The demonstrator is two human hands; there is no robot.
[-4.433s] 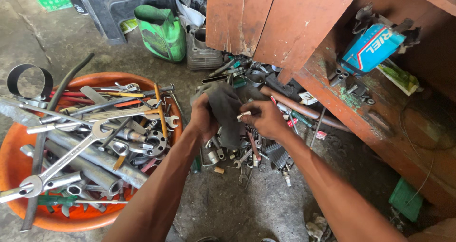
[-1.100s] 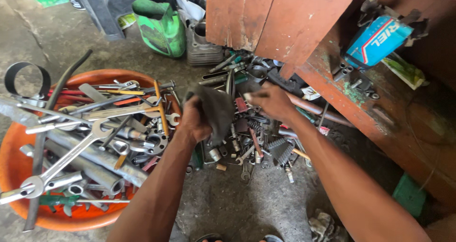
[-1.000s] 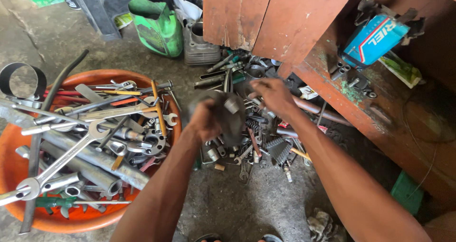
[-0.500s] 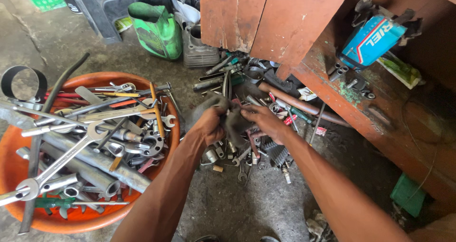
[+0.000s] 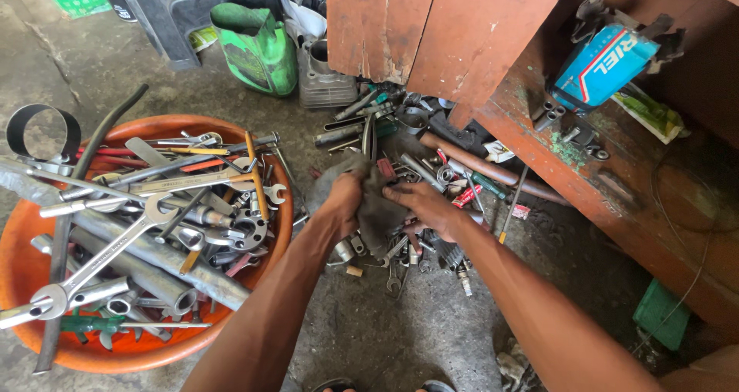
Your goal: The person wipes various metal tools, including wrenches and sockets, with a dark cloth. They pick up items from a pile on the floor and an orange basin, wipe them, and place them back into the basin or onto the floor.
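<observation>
Both hands meet over a pile of small tools (image 5: 431, 169) on the concrete floor. My left hand (image 5: 344, 196) grips a dark grey rag (image 5: 376, 211) from the left. My right hand (image 5: 419, 205) holds the same rag from the right, fingers pressed into the cloth. The rag hangs bunched between them, just above loose sockets and bits. Whether anything is wrapped inside the rag is hidden.
An orange basin (image 5: 108, 350) full of wrenches and pipes sits at left. A green jug (image 5: 258, 49) and a metal engine part (image 5: 319, 76) stand behind. A worn red wooden shelf (image 5: 585, 169) with a blue box (image 5: 604, 65) runs along the right.
The right hand, which had reached out into the tool pile, has come back to the rag. Both hands have lowered slightly and now hold the cloth together.
</observation>
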